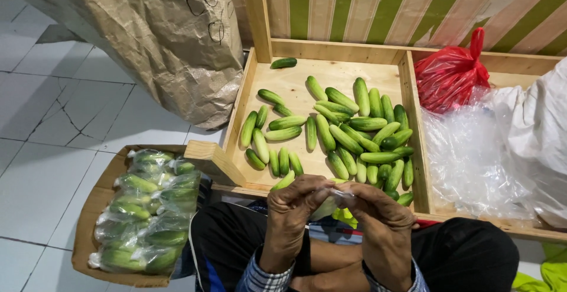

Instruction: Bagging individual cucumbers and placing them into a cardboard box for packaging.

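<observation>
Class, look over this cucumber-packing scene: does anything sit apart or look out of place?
One cucumber lies alone at the wooden tray's far left corner, apart from the main heap. Nothing looks spilled or damaged.

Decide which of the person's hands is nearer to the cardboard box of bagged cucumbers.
Left. The left hand is on the side of the cardboard box; the right hand is farther off, beyond the left.

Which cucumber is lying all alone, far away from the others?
The small dark cucumber at the tray's back edge, near the left corner. The others lie together farther forward.
</observation>
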